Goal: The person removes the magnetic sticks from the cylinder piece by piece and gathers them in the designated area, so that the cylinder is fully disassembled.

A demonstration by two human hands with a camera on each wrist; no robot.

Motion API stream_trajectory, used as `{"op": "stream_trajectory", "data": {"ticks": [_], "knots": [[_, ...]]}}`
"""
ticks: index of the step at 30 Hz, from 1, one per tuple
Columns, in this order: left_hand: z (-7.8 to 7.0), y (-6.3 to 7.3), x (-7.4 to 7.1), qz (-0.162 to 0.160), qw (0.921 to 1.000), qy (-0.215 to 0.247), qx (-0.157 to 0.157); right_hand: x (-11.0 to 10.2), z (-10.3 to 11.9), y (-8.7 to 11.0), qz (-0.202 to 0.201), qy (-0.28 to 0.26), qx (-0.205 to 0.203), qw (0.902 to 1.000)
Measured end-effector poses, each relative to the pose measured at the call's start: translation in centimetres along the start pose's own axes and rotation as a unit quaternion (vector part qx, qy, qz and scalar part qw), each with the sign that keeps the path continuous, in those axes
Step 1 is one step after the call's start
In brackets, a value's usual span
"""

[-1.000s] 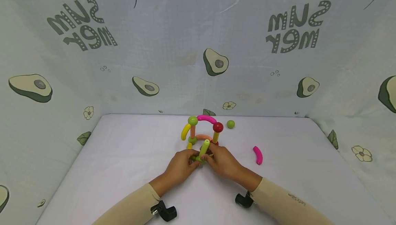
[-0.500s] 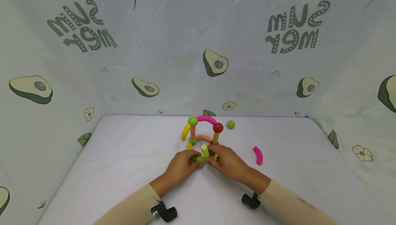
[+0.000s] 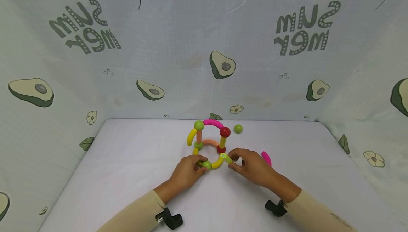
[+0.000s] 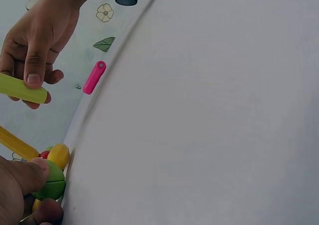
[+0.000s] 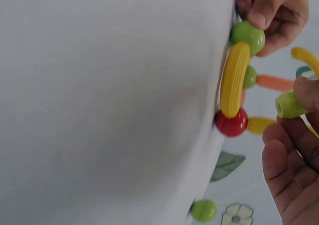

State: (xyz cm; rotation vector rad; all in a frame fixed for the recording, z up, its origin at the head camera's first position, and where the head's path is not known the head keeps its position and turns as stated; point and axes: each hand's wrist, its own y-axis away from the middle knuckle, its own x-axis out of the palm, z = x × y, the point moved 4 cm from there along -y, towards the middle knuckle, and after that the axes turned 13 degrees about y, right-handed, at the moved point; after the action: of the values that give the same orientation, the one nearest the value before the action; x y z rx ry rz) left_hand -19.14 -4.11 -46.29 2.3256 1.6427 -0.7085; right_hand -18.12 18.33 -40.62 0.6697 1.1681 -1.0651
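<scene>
One lime rod (image 3: 227,158), farther right

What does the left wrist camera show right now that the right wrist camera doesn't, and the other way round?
Only the left wrist view shows the loose pink piece. Only the right wrist view shows the loose green ball and an orange stick. Both show the left hand holding another green ball, and the right hand pinching a lime stick.
</scene>
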Motion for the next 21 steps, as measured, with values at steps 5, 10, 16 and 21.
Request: {"op": "stream_trajectory", "data": {"ticks": [5, 10, 16, 21], "knots": [[-0.1, 0.0, 0.0, 0.000, 1.0000, 0.002, -0.001, -0.9, -1.9, 0.8, -0.016, 0.025, 0.007, 0.9995], [-0.1, 0.1, 0.0, 0.002, 1.0000, 0.005, 0.001, -2.0, -3.8, 1.7, -0.030, 0.048, 0.024, 0.9981], [0.0, 0.1, 0.0, 0.000, 1.0000, 0.004, 0.003, -3.1, -6.1, 2.8, -0.044, 0.043, 0.042, 0.9972], [0.0, 0.2, 0.0, 0.000, 1.0000, 0.005, 0.005, -3.8, -8.1, 3.6, -0.052, 0.055, 0.051, 0.9958]]}}
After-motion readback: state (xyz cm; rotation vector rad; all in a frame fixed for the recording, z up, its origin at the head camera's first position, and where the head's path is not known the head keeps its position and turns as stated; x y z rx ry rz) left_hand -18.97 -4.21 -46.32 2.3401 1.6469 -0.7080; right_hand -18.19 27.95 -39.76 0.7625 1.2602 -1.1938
